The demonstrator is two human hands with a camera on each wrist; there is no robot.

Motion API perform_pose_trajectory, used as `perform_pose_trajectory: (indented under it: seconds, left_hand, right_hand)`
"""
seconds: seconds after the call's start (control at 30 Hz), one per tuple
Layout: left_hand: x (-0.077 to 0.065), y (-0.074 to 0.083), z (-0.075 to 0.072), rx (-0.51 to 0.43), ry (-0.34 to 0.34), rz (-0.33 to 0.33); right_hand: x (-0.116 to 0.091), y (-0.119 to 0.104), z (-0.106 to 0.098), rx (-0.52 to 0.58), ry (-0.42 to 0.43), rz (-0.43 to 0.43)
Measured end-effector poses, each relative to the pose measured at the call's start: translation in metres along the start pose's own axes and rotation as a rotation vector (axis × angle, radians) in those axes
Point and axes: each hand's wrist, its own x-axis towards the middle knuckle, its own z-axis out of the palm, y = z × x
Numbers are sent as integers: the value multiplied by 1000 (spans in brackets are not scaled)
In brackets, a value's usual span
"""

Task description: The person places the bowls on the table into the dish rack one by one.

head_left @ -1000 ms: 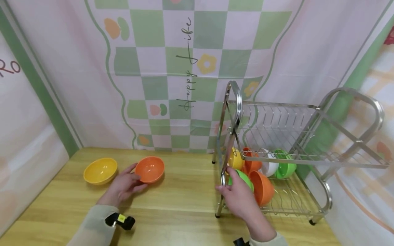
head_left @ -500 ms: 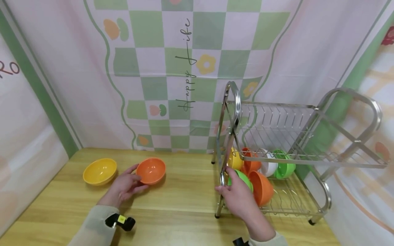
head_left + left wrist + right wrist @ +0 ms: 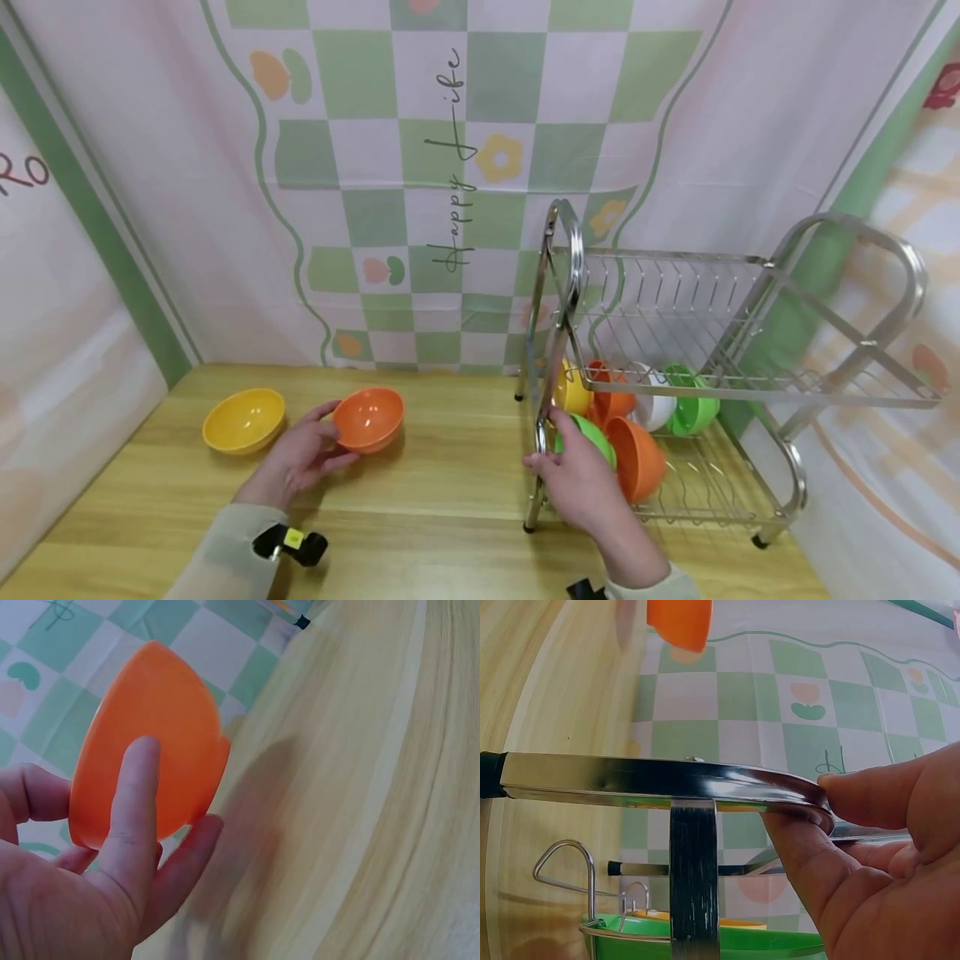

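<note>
My left hand (image 3: 303,454) grips a small orange bowl (image 3: 369,419) from its left side, over the left half of the table. In the left wrist view, one finger lies along the outer wall of the bowl (image 3: 176,705), other fingers reach its rim and underside, and a shadow falls on the wood beside it. At the right, my right hand (image 3: 581,479) pinches the near left upright of a two-tier metal dish rack (image 3: 576,267). The right wrist view shows thumb and fingers on either side of the bent metal frame (image 3: 630,776).
A yellow bowl (image 3: 245,421) sits on the table (image 3: 450,483) left of my left hand. On the rack's lower tier stand several bowls, among them an orange one (image 3: 637,460), a white one (image 3: 654,408) and a green one (image 3: 693,408). A checkered curtain (image 3: 435,150) hangs behind.
The orange bowl in my left hand has shifted very slightly right and tipped, showing more of its outer wall. My right hand keeps its hold on the rack.
</note>
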Motion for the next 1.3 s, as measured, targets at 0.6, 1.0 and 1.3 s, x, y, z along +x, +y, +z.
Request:
perform_pose_trajectory:
  seconds: [0.6, 1.0, 1.3]
  left_hand:
    - [-9, -2, 2, -65, -96, 12]
    - [-18, -5, 7, -119, -168, -1]
    - [-37, -5, 24, -146, -256, -14]
  right_hand:
    - [1, 1, 1, 1, -3, 2]
    - [-1, 1, 0, 13, -5, 2]
    - [-1, -1, 0, 14, -9, 1]
